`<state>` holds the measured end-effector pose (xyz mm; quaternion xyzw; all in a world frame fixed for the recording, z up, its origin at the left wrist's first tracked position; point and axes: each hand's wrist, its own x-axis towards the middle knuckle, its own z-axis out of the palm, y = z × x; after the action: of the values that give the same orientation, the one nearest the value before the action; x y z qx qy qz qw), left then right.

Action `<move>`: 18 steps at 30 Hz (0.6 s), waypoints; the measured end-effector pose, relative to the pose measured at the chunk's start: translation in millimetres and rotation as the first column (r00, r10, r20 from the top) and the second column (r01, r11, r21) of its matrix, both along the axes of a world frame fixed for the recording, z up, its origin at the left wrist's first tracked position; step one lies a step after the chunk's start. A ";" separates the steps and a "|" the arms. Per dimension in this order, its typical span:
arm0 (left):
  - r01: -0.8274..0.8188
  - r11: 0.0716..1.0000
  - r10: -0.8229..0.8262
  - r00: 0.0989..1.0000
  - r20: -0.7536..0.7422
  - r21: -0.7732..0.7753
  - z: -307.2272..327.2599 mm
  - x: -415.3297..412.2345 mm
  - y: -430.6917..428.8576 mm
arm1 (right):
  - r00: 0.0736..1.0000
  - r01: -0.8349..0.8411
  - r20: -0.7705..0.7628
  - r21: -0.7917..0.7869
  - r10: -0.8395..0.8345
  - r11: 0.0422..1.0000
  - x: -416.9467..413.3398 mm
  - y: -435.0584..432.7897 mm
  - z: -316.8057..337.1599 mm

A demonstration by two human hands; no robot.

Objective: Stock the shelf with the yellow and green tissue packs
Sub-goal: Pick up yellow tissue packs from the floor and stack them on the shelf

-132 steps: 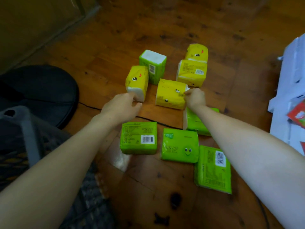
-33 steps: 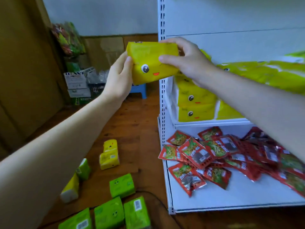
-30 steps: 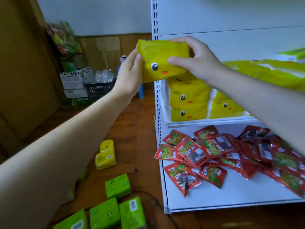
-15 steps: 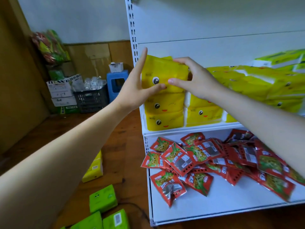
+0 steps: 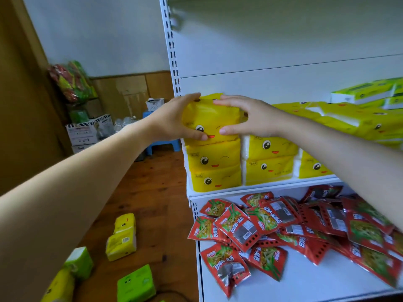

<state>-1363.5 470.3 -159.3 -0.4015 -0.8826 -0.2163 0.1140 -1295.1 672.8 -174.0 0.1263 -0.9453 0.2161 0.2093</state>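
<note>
Half a second on, our left hand [image 5: 174,120], which had been splayed beside the load, has wrapped onto it, and the yellow tissue pack [image 5: 209,118] now sits square on the end column. Nearest us, well below and to the left of the grip, loose green packs [image 5: 136,284] and loose yellow packs [image 5: 122,238] wait on the wooden floor [image 5: 152,192]. Directly beneath the grip, one tier down, red snack sachets [image 5: 261,225] lie heaped.

At the grip itself we pinch the pack from both ends. Our left fingers curl over its top left corner with the thumb pressed on its printed face. Our right hand [image 5: 250,118] lays its fingers across the top right edge, thumb against the front. Under the grip, the pack rests on two stacked yellow packs [image 5: 213,168] at the left end of the shelf [image 5: 261,188]. Just right of the grip stands the neighbouring column [image 5: 270,158]. Beyond the grip is the white back panel [image 5: 283,88], and far to its right lie stocked green packs [image 5: 366,92].

To finish well, we judge, we should push the pack straight back until its face is flush with those below. We should keep its left end clear of the slotted upright [image 5: 174,62] and press down lightly to settle the soft wrap. Then we should let go one hand at a time, so the column does not lean.
</note>
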 end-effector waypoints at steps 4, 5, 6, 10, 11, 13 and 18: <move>0.020 1.000 -0.020 1.000 0.008 -0.011 -8.4 -2.0 -1.7 | 1.000 -0.004 0.004 -0.008 0.004 1.000 1.5 8.2 -8.3; 0.034 0.999 -0.034 0.999 0.011 0.006 -10.3 -2.6 -2.9 | 1.000 -0.003 0.005 -0.020 0.003 1.000 1.4 8.5 -9.3; 0.049 0.999 -0.049 0.999 0.004 0.021 -11.4 -2.1 -3.9 | 1.000 -0.001 0.005 -0.035 0.001 0.999 1.0 8.3 -9.4; 0.099 0.988 -0.098 0.995 -0.013 0.123 -12.9 1.4 -9.5 | 0.997 -0.015 -0.075 -0.122 0.006 0.992 4.3 0.8 -1.6; 0.111 0.980 -0.110 0.994 -0.015 0.167 -12.7 2.0 -11.8 | 0.993 -0.020 -0.120 -0.138 0.003 0.990 6.5 -2.9 1.8; 0.134 0.957 -0.122 0.991 -0.062 0.256 -12.5 2.7 -17.6 | 0.975 -0.036 -0.224 -0.166 -0.002 0.985 10.5 -13.8 8.4; 0.062 0.847 -0.038 0.998 -0.057 0.528 -26.1 2.6 -46.5 | 0.922 -0.152 -0.375 -0.114 0.099 0.982 18.2 -77.0 14.8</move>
<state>-1360.9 423.9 -185.4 -0.3821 -0.7754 -0.4450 0.2339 -1276.9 595.8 -159.2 0.2100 -0.8616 0.2680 0.3766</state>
